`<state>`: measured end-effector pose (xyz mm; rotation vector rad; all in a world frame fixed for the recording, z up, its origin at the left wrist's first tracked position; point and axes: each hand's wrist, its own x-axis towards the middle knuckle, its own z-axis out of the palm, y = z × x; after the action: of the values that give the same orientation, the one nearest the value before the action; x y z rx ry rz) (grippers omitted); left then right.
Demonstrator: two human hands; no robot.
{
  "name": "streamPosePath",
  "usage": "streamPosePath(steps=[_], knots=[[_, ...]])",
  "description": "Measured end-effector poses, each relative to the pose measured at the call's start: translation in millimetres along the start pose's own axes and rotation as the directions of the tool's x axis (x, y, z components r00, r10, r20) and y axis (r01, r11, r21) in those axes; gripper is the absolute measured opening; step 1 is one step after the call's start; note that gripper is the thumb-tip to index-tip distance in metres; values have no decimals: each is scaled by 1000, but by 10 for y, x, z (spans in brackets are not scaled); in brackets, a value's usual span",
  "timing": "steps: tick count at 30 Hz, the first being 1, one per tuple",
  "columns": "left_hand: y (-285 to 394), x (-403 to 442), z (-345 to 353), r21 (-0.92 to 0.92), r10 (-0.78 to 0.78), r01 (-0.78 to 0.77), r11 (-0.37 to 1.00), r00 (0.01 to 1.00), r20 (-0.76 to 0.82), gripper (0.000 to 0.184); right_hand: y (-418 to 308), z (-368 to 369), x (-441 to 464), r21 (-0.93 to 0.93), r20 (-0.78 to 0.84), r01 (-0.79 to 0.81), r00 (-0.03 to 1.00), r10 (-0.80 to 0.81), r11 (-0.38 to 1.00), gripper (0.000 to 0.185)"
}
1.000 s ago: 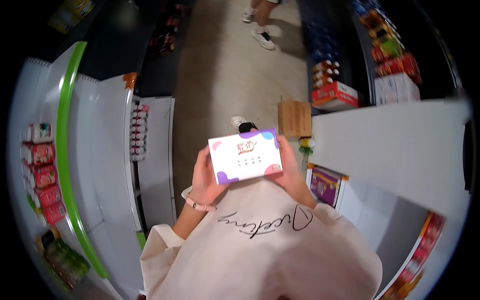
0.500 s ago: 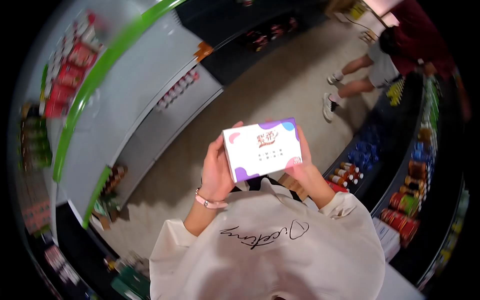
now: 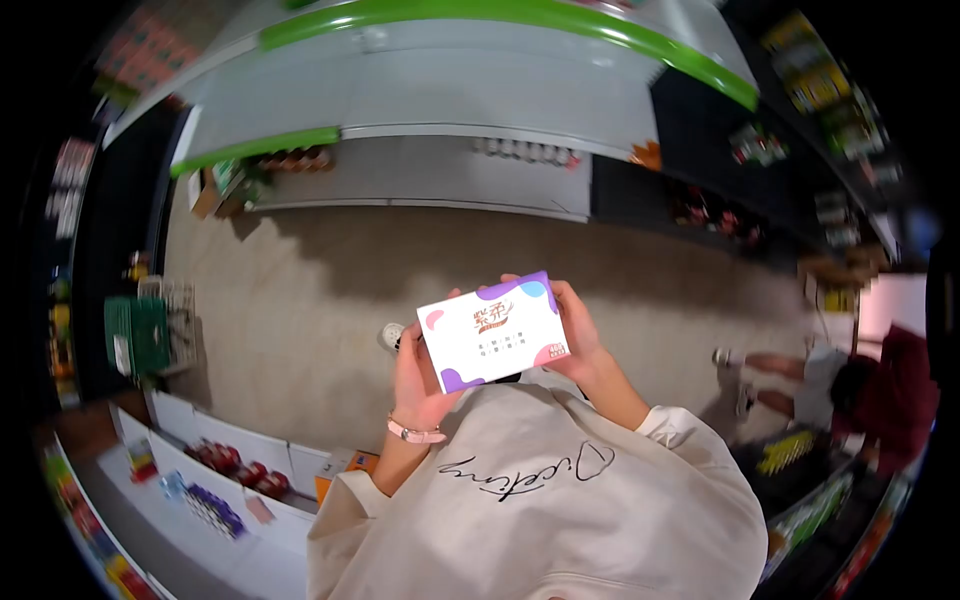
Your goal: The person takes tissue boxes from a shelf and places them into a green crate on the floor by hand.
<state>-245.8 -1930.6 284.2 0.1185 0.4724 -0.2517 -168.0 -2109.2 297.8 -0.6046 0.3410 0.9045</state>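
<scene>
A white tissue pack point(image 3: 492, 335) with purple, pink and blue corner patches and brown lettering is held up in front of my chest, its printed face towards me. My left hand point(image 3: 415, 378) grips its left edge, thumb along the side, with a pink watch band point(image 3: 416, 434) on that wrist. On the opposite edge, my right hand point(image 3: 583, 335) is closed round the pack. Some fingers of both hands are hidden behind it.
Ahead runs a white shelf point(image 3: 480, 85) with green edging and several small bottles point(image 3: 525, 151) below. Green crates point(image 3: 137, 335) stand at left. A person in a dark red top point(image 3: 895, 400) bends at right. Low white shelving point(image 3: 225, 470) with goods lies at lower left.
My view has swung to the left, so the green-edged shelf now lies across the front and the other person appears lower right. Both hands still hold the tissue pack, slightly lower in view.
</scene>
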Motion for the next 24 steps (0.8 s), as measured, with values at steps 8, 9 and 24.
streamPosePath(steps=[8, 9, 24], knots=[[-487, -10, 22, -214, 321, -315, 925, 947, -7, 51, -422, -21, 322, -223, 119, -311, 932, 342, 924, 48], [-523, 8, 15, -235, 360, -350, 907, 933, -3, 50, -457, -2, 358, -242, 130, -328, 922, 365, 913, 48], [-757, 111, -95, -187, 796, -784, 591, 605, -18, 56, -455, 160, 876, -395, 322, -470, 734, 598, 790, 47]])
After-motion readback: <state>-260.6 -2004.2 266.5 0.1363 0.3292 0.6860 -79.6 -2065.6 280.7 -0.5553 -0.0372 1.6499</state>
